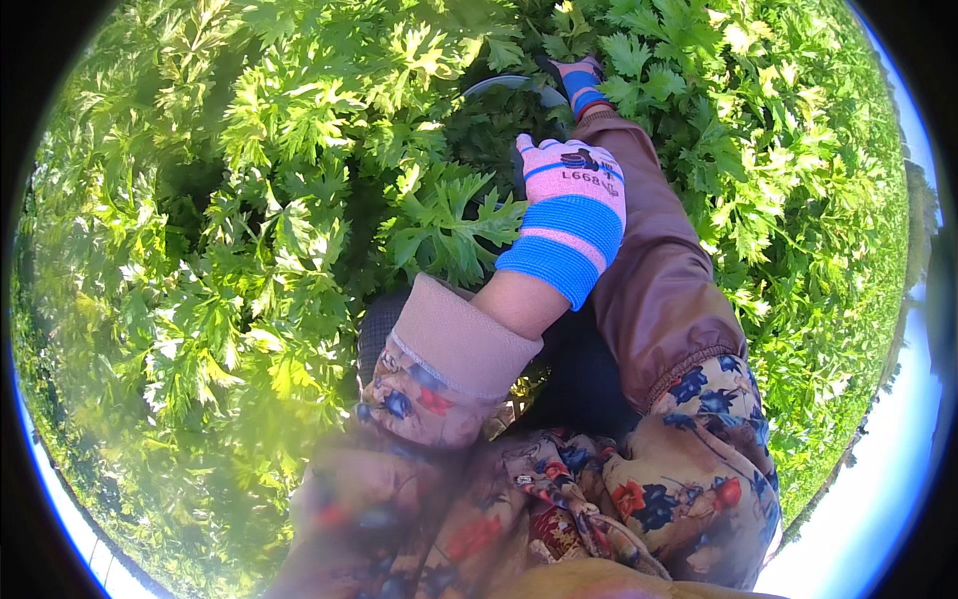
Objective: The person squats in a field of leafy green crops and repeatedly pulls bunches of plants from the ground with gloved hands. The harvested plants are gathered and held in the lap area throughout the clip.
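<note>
My left hand (572,176), in a pink and blue knit work glove with dark fingertips, is at the near right side of a round container. Its fingers point down and are largely hidden, so what they touch cannot be told. My right hand (580,75), in a matching glove, reaches far forward beside the container's pale rim (505,81); leaves and shade hide its fingers. Dark green leaves (498,123) show within the rim. A bright leafy stem (453,224) stands just left of my left wrist.
Dense leafy green plants (284,187) surround me on both sides. A brown sleeve cover (658,254) is on my right arm, over a floral sleeve. My dark-clothed leg (580,382) is below my wrists.
</note>
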A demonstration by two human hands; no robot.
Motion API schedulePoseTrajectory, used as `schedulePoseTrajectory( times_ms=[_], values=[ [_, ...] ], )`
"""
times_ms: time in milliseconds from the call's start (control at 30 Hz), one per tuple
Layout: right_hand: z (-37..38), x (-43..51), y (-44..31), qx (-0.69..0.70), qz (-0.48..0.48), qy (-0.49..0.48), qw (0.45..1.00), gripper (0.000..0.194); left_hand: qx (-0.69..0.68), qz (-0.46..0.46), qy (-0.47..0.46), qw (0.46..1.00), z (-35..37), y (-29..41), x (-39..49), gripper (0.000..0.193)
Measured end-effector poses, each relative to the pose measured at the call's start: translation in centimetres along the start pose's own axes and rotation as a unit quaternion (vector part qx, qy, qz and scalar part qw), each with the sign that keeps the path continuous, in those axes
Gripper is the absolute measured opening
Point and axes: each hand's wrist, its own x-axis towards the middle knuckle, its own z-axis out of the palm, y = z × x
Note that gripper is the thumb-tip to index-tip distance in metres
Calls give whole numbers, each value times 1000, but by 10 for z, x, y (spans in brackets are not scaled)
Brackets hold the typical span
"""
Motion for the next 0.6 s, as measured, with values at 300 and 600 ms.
schedulePoseTrajectory(
  times_ms=[300,600],
  values=[
    [-14,14,3,-161,-173,70,969,46,-22,-10,-1,1000,0,-1,3,27],
    [-56,22,-6,-168,17,4,986,29,-29,-8,-36,999,-8,2,2,29]
  ],
)
